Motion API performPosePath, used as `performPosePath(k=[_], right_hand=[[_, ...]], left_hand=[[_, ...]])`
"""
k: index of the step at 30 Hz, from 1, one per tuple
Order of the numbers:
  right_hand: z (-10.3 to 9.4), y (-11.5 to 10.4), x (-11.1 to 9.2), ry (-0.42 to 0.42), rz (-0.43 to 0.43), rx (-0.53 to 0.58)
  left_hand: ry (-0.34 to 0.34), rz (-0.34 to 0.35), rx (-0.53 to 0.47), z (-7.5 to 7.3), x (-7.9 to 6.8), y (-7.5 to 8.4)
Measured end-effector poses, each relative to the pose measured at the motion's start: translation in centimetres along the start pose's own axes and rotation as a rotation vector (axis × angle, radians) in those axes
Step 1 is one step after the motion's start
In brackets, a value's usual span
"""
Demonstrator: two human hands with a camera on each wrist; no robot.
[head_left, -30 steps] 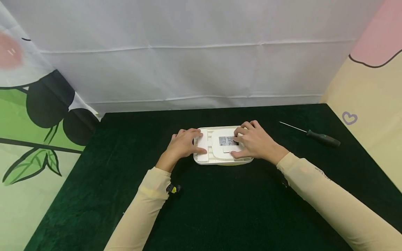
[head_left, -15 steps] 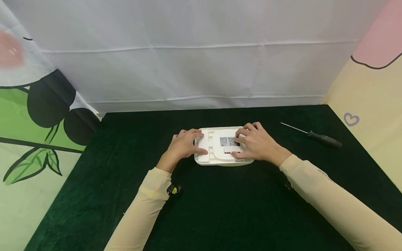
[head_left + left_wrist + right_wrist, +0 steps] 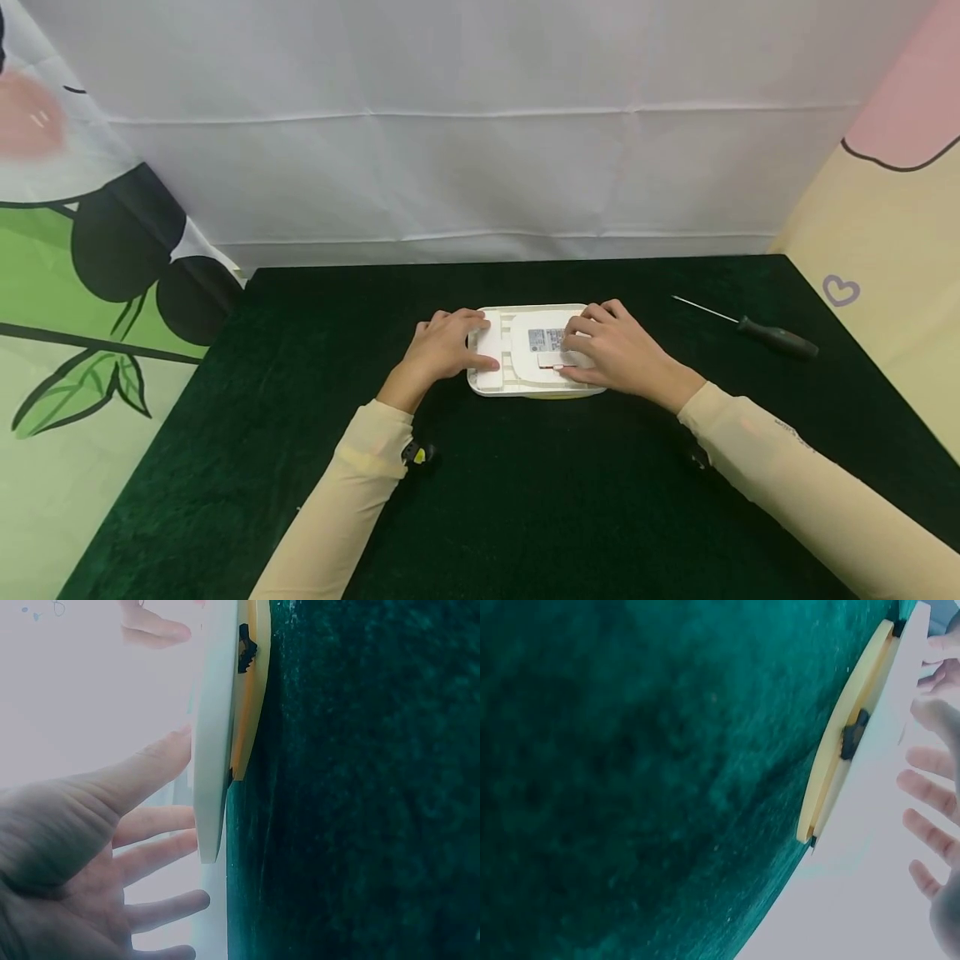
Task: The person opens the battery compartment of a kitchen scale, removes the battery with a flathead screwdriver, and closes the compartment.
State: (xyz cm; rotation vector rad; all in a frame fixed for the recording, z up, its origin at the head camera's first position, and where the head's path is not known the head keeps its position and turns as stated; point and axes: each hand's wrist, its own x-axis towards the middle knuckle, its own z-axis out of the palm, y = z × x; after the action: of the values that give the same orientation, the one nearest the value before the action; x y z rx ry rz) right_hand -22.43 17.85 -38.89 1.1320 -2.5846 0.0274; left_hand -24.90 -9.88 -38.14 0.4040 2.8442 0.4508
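A white plastic device [image 3: 517, 385] lies with its label side up on the dark green cloth, and a yellow part [image 3: 832, 750] shows under it. My left hand [image 3: 442, 348] rests on its left end, thumb and fingers spread and nearly straight. In the left wrist view the thumb and two fingers [image 3: 161, 821] touch the white edge. On the right, my right hand [image 3: 626, 350] has bent fingers over the printed label [image 3: 546, 340]. Its thumb and forefinger pinch a small white rectangular cover [image 3: 551, 359], below which a thin reddish strip shows. The fingers hide part of the cover.
A screwdriver [image 3: 776, 336] with a dark handle lies to the right, its shaft pointing left. The green cloth [image 3: 480, 492] covers the table. A white curtain [image 3: 480, 183] hangs behind, with printed sheets at both sides.
The right thumb has moved slightly and a reddish strip has come into sight at the small cover's lower edge. The left hand and the device stay put.
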Motion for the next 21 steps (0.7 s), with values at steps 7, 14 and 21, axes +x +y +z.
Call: performPosePath(k=[7, 14, 21], right_hand=[[-0.2, -1.0, -0.1, 0.037, -0.126, -0.032], [0.0, -1.5, 0.0, 0.048, -0.192, -0.066], [0.2, -1.6, 0.1, 0.071, -0.209, -0.055]], left_hand=[[-0.002, 0.011, 0.003, -0.2, -0.1, 0.2], [0.001, 0.016, 0.009, -0.3, -0.1, 0.2], [-0.002, 0.011, 0.002, -0.3, -0.2, 0.1]])
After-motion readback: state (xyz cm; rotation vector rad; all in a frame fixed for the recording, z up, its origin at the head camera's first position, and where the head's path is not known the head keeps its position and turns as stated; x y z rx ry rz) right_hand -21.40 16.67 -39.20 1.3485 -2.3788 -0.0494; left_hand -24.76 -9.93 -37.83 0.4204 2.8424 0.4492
